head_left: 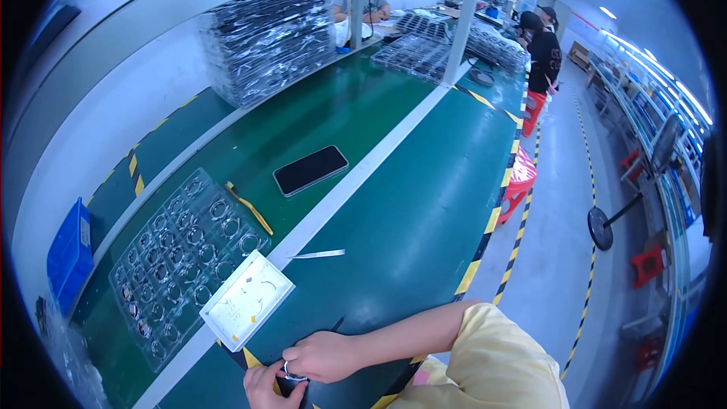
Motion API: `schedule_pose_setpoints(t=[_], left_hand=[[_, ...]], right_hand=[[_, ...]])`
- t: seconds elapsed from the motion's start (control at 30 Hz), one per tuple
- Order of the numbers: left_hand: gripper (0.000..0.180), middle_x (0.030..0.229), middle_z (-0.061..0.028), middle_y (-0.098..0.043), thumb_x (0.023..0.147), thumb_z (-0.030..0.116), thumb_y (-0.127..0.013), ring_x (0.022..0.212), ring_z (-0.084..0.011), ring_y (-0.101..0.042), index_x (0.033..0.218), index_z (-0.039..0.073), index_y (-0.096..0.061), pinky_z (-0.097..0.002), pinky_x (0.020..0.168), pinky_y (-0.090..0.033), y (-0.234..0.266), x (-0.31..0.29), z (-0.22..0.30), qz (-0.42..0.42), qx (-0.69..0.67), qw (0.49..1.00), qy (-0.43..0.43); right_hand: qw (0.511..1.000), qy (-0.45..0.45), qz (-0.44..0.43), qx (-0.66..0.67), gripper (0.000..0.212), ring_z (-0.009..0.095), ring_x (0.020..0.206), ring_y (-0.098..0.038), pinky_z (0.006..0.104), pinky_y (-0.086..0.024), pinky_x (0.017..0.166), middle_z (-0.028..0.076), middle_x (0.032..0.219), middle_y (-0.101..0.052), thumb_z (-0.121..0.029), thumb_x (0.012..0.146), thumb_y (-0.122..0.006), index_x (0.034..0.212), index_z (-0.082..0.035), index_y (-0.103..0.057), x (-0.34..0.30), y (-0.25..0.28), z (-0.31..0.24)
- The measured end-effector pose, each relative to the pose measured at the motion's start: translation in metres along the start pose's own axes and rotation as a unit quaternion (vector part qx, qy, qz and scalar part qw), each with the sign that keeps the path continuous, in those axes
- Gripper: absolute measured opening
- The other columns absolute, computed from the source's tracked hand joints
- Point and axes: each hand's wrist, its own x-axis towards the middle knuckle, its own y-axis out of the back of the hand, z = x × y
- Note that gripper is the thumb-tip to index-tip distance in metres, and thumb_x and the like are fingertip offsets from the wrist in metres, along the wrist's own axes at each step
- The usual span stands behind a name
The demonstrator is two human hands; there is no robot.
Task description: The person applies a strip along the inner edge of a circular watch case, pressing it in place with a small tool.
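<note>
Near the lower edge of the view, my left hand [266,388] and my right hand [324,356] come together over the bench. Their fingers close round a small shiny ring-shaped part [288,369]; most of it is covered by the fingers. Beyond the hands lies a shallow white tray [246,300] with small scraps and marks in it. To its left, a clear plastic blister tray [180,254] carries several similar ring-shaped parts in its pockets. A thin dark stick-like thing [338,325] lies just past my right wrist.
A yellow toothbrush [251,209], a black-screened phone [310,170] and a pale strip [321,254] lie on the green bench [394,204]. At left stands a blue bin [70,250]. Stacked clear trays [265,42] rise behind. Other people work farther off; a red stool [517,189] stands right.
</note>
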Motion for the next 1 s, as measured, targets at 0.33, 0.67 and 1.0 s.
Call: schedule_pose_setpoints(t=[0.33,0.67,1.0], left_hand=[[0.042,0.094,-0.0201,-0.067,0.075,0.013,-0.086,0.090,-0.0408,-0.060,0.111,-0.001,-0.071,-0.0484,0.085,-0.049,0.003,0.002,0.001,-0.005,0.015,1.000,-0.015],[0.048,0.097,-0.0206,-0.068,0.069,0.010,-0.090,0.093,-0.0407,-0.061,0.112,-0.002,-0.071,-0.0478,0.088,-0.050,-0.003,-0.001,-0.001,0.003,0.019,1.000,-0.002],[0.046,0.095,-0.0203,-0.067,0.070,0.012,-0.089,0.092,-0.0410,-0.060,0.111,-0.001,-0.071,-0.0490,0.087,-0.050,-0.002,0.002,0.002,0.006,0.021,1.000,0.000]], right_hand=[[0.997,0.010,-0.071,0.013,0.007,0.034,0.080,-0.067,0.0456,-0.054,0.068,0.013,0.092,-0.060,-0.011,0.087,-0.064,0.087,-0.005,-0.067,0.002,0.011,0.005],[0.999,-0.029,0.003,-0.014,0.009,0.036,0.080,-0.067,0.0474,-0.054,0.071,0.014,0.094,-0.061,-0.014,0.087,-0.066,0.090,-0.006,-0.070,-0.003,-0.005,-0.003],[1.000,-0.005,-0.001,0.000,0.008,0.035,0.076,-0.066,0.0468,-0.053,0.067,0.013,0.088,-0.061,-0.013,0.086,-0.066,0.084,-0.006,-0.070,0.000,-0.001,0.005]])
